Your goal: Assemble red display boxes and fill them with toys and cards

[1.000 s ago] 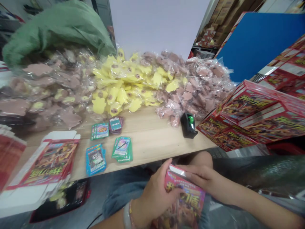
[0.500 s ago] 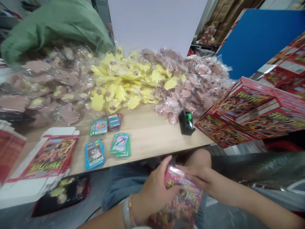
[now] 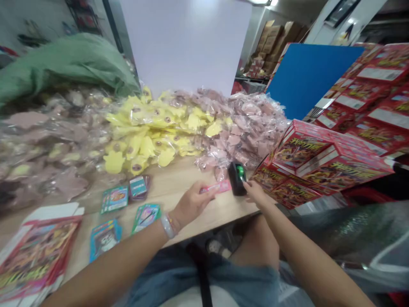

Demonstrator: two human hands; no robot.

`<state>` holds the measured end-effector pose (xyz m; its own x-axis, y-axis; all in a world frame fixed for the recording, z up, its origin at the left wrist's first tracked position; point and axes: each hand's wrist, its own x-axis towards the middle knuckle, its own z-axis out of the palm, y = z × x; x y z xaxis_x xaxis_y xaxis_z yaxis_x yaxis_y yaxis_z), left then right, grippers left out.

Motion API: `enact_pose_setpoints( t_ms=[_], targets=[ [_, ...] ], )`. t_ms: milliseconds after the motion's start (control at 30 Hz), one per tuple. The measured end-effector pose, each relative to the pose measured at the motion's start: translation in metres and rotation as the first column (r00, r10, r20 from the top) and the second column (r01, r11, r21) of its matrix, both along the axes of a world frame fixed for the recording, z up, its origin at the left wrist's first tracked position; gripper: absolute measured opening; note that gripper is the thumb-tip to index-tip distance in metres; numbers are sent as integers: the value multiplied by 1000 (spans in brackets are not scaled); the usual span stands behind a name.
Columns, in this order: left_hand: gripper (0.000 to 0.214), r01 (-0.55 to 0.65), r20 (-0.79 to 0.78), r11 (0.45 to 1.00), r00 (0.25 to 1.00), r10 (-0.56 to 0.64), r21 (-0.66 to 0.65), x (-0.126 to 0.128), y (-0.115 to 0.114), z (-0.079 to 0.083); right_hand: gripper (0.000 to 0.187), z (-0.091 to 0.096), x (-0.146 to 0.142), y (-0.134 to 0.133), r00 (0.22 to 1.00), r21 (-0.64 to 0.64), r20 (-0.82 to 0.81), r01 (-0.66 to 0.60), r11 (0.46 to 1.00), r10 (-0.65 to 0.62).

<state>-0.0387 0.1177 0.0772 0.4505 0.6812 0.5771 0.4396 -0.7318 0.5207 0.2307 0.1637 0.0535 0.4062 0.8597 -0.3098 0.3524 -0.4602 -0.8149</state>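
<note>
My left hand (image 3: 195, 201) is closed round the near end of a slim pink-red printed box (image 3: 222, 186), held low over the table and seen edge-on. The box's far end comes close to a black tape dispenser (image 3: 235, 183) with a green roll in it. At the dispenser's front, my right hand (image 3: 256, 194) pinches the tape's end with thumb and fingers; the clear strip itself hardly shows. Left of my hands lie small stacks of cards: a green-edged stack (image 3: 147, 216), a blue stack (image 3: 105, 239), a teal stack (image 3: 114, 198) and a dark stack (image 3: 139, 187).
Bagged yellow figures (image 3: 147, 136) and bagged pinkish figures (image 3: 243, 123) are heaped along the back. Red printed boxes (image 3: 338, 170) are stacked at the right by a blue panel (image 3: 316, 81). Flattened cartons (image 3: 38, 251) lie at the left, below a green sack (image 3: 73, 64).
Both hands have risen from my lap to the table by the tape dispenser. The left carries the box; the right has let go of it and taken the tape. The view has tilted up.
</note>
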Motion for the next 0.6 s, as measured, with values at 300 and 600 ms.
enact_pose_setpoints(
  t_ms=[300, 600],
  targets=[
    [29, 16, -34, 997, 999, -18, -80, 1, 31, -23, 12, -16, 15, -3, 956, -55, -290, 35, 998, -50],
    [43, -78, -96, 972, 994, 58, -222, 8, 35, -21, 36, 7, -101, -33, 891, 216, -449, 36, 976, 66]
  ],
)
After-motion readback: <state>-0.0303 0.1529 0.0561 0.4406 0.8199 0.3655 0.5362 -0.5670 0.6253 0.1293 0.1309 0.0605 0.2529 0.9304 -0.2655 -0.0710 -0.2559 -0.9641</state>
